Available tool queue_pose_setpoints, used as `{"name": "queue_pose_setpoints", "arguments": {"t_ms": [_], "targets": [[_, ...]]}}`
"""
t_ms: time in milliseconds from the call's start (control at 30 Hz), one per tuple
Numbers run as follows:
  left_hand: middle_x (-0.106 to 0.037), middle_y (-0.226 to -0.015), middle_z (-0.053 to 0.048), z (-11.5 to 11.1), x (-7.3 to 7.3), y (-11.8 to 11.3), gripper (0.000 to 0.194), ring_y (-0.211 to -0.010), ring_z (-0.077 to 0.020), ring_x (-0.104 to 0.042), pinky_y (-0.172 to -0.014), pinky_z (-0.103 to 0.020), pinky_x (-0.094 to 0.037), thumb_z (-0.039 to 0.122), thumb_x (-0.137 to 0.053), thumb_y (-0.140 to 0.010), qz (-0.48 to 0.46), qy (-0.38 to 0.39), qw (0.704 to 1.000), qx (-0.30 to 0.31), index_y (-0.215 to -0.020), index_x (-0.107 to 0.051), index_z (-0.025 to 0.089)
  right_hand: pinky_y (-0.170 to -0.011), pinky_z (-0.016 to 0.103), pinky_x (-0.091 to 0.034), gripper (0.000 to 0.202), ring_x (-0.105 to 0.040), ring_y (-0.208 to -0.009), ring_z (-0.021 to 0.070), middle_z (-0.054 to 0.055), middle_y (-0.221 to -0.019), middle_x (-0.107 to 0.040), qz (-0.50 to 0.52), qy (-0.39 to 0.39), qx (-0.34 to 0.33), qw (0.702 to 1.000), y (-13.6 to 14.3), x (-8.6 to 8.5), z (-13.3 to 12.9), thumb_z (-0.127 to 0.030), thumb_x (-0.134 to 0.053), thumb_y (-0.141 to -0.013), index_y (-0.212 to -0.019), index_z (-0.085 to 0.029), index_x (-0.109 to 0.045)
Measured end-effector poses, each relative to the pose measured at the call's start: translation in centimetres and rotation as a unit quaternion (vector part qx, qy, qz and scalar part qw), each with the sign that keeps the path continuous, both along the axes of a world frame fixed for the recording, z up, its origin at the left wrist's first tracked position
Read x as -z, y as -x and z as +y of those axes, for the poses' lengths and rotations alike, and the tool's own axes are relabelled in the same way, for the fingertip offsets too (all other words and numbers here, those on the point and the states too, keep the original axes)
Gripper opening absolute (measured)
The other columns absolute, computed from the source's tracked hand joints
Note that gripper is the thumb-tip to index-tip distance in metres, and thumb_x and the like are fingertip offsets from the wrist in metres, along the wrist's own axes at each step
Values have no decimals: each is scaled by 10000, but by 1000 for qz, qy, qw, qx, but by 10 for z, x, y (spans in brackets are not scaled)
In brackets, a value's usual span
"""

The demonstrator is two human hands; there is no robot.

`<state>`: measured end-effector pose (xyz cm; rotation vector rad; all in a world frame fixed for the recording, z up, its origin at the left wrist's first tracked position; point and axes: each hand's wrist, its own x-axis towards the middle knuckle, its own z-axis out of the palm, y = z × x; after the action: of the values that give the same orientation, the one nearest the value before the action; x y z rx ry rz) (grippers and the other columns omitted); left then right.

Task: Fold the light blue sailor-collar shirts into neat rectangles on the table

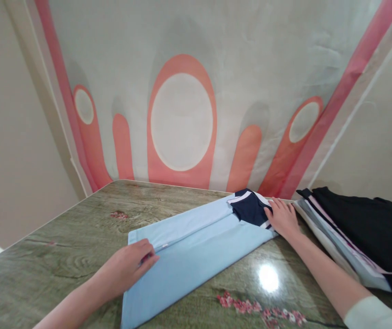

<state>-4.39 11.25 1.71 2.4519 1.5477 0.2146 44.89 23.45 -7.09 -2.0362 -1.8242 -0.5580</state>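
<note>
A grey backdrop (233, 36) stands behind, carrying five orange columns (182, 179), three with white ovals (182, 121). The wood-grain worktop (45, 269) meets it at the far edge and stretches leftward to a slanting side edge. At the right lies one stack of folded clothes (363, 228), black on top. One folded light-blue shirt (199, 251) with a navy section lies mid-worktop, left of the stack. Two hands are at it: the right hand (283, 217) rests flat, fingers slightly spread, at the navy end; the left hand (130, 262) curls over the opposite end, whether pinching cloth cannot be told.
</note>
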Motion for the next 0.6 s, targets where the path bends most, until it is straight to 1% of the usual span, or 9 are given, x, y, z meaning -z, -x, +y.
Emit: {"name": "queue_pose_setpoints", "arguments": {"t_ms": [100, 167, 200, 267, 333, 400, 467, 533, 600], "targets": [[-596, -1002, -64, 10, 10, 10, 334, -937, -207, -549, -847, -308, -398, 425, -355, -887, -36, -68, 997, 7, -961, -604, 214, -1021, 493, -209, 527, -337, -1257, 272, 111, -1338, -454, 49, 40, -10, 998, 17, -1, -7, -446, -216, -894, -1243, -155, -485], [-550, -1169, -69, 21, 23, 23, 348, -1107, -229, -478, -959, -359, -335, 405, -352, -887, -32, -112, 993, -14, -1097, -569, 231, -1011, 507, -227, 591, -325, -1266, 289, 98, -1364, -426, 76, 87, -12, 993, 31, 0, -13, -519, -184, -885, -1279, -177, -461], [-515, -1238, -68, 27, 30, 31, 370, -1165, -235, -439, -988, -381, -307, 398, -346, -888, -23, -121, 992, -30, -1156, -541, 235, -1008, 517, -231, 625, -322, -1267, 300, 95, -1374, -412, 87, 111, -10, 990, 37, 1, -16, -554, -168, -876, -1298, -184, -444], [-477, -1296, -80, 37, 41, 45, 417, -1201, -242, -413, -1004, -400, -296, 397, -335, -884, -17, -120, 990, -71, -1217, -502, 210, -1005, 533, -230, 685, -313, -1272, 320, 96, -1392, -386, 95, 151, -8, 984, 47, 3, -22, -609, -142, -856, -1325, -195, -419], [-504, -1263, -104, 44, 47, 56, 463, -1167, -241, -452, -998, -381, -315, 416, -354, -865, -32, -110, 989, -91, -1226, -495, 161, -1008, 544, -219, 717, -289, -1284, 333, 101, -1413, -352, 82, 174, -15, 981, 54, 6, -26, -641, -137, -841, -1343, -201, -398], [-559, -1177, -112, 47, 45, 62, 497, -1096, -242, -506, -973, -353, -347, 444, -411, -825, -55, -103, 988, -98, -1196, -519, 131, -1016, 544, -200, 721, -263, -1298, 331, 105, -1427, -325, 59, 179, -27, 982, 55, 9, -29, -648, -146, -838, -1354, -204, -382], [-603, -1079, -96, 47, 38, 64, 512, -994, -241, -555, -901, -332, -402, 467, -476, -771, -74, -84, 987, -114, -1151, -553, 134, -1029, 530, -187, 703, -253, -1307, 312, 104, -1433, -315, 40, 174, -43, 983, 54, 11, -28, -632, -151, -848, -1363, -204, -365], [-632, -961, -65, 44, 30, 64, 517, -865, -227, -588, -781, -304, -448, 484, -522, -723, -84, -38, 987, -133, -1115, -578, 153, -1042, 510, -181, 678, -255, -1311, 289, 92, -1436, -313, 29, 171, -65, 983, 50, 11, -25, -614, -148, -860, -1365, -213, -360], [-634, -841, -26, 40, 22, 63, 490, -758, -207, -587, -676, -274, -448, 496, -550, -692, -85, 22, 988, -126, -1059, -605, 176, -1052, 491, -177, 654, -256, -1314, 270, 74, -1441, -308, 22, 168, -91, 981, 45, 10, -21, -601, -151, -868, -1362, -226, -361]]}}
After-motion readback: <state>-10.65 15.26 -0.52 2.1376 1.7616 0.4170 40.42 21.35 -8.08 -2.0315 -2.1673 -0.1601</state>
